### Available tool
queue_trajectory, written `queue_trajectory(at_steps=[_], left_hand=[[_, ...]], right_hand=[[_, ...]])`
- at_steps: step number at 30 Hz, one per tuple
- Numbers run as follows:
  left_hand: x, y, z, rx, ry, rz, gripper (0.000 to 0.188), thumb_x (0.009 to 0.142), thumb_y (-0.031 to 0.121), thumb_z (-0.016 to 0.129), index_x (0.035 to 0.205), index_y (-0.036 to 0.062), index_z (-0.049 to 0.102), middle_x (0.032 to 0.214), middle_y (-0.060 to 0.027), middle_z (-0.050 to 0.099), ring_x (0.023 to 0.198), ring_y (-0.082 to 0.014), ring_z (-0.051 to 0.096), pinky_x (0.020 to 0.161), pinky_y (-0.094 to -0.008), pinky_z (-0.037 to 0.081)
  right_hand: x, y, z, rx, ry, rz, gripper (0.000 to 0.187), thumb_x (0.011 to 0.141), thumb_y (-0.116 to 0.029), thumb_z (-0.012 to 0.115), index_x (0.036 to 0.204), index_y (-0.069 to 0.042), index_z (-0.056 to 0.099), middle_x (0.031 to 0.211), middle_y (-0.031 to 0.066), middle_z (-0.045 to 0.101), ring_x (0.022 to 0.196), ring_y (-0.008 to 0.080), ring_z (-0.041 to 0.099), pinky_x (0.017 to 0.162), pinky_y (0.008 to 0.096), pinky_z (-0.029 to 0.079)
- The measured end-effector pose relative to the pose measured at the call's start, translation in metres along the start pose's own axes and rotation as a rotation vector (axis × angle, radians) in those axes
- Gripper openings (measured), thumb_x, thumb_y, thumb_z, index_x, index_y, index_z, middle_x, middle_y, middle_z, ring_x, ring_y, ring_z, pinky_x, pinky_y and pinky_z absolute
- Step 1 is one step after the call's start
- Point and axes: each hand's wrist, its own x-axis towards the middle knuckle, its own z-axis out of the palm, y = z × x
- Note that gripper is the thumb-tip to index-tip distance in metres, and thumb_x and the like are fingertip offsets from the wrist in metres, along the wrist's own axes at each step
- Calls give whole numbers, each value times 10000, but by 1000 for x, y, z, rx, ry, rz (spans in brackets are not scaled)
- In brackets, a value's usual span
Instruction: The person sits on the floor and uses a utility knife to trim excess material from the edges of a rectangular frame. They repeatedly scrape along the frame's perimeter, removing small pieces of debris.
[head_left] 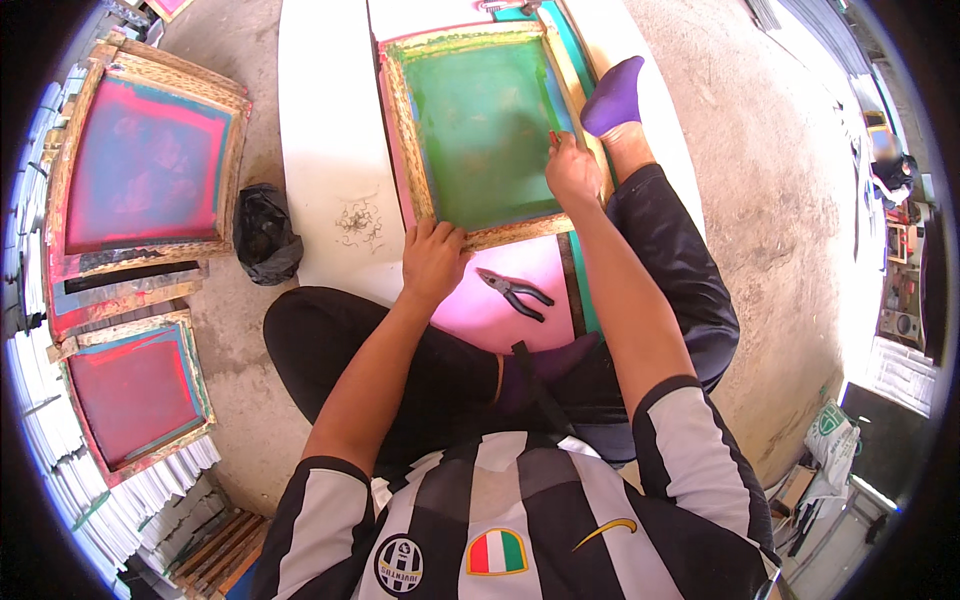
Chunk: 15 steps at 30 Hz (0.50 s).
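Note:
A wooden screen-printing frame (404, 130) with green-stained mesh (480, 120) lies in front of me. My left hand (434, 262) grips its near left corner, fingers closed over the wood. Over the right part of the mesh, my right hand (575, 175) is closed around a small, thin red thing; most of it is hidden in the fingers. Black-handled pliers (514, 294) lie on a pink sheet (462, 315) just nearer than the frame. Left of the frame, a little heap of thin bent bits, perhaps pulled staples (360, 222), rests on the white board (325, 150).
Two more framed screens, one large (145, 165) and one smaller (135, 395), lean at the left. A black plastic bag (268, 235) sits beside the white board. My purple-socked foot (613, 97) rests by the frame's right side. Another person (893, 170) is far right.

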Motion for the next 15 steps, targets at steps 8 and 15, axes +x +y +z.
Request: queue_trajectory(at_steps=[8, 15], left_hand=[[4, 2, -4, -36, -110, -49, 358, 746, 255, 839, 1055, 92, 764, 1056, -61, 702, 1094, -299, 585, 916, -450, 461], [3, 2, -2, -49, -52, -32, 403, 752, 275, 844, 1100, 85, 777, 1070, -76, 717, 1092, -300, 592, 916, -450, 469]], right_hand=[[-186, -53, -41, 1101, -391, 612, 370, 1072, -352, 538, 1236, -34, 631, 710, 21, 531, 538, 98, 511, 458, 282, 423], [-249, -62, -5, 880, -432, 445, 407, 1073, -347, 513, 1307, -25, 599, 751, 103, 656, 607, 207, 621, 583, 376, 491]])
